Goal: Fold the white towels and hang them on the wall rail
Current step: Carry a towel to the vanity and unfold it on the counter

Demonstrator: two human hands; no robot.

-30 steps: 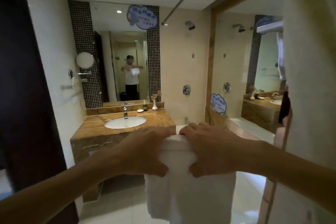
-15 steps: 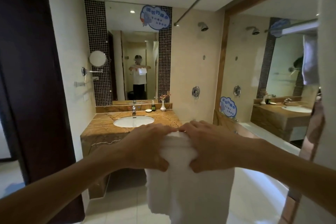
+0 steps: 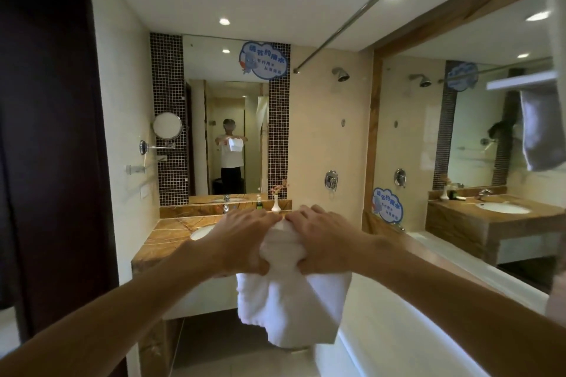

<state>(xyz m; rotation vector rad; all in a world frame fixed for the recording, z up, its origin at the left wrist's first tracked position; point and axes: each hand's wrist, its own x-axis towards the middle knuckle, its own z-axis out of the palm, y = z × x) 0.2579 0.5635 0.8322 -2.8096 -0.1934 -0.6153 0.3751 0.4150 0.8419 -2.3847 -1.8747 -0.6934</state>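
Note:
A folded white towel (image 3: 291,306) hangs in front of me at chest height, its lower part loose and swinging. My left hand (image 3: 242,242) grips its top edge from the left, fingers over the fold and thumb underneath. My right hand (image 3: 324,242) grips the same edge from the right, fingertips almost touching the left hand's. At the far right edge another towel (image 3: 542,128) hangs from a rail (image 3: 520,82) seen in the side mirror.
A marble vanity (image 3: 162,232) with a white sink stands ahead on the left, with a small vase (image 3: 275,203) and a wall mirror behind it. A dark door (image 3: 46,131) fills the left. The bathtub rim (image 3: 444,260) runs along the right under a large mirror.
The camera has swung and come nearer the vanity. Both hands have kept their grip on the towel's top edge; its hanging part now swings and flares to the right.

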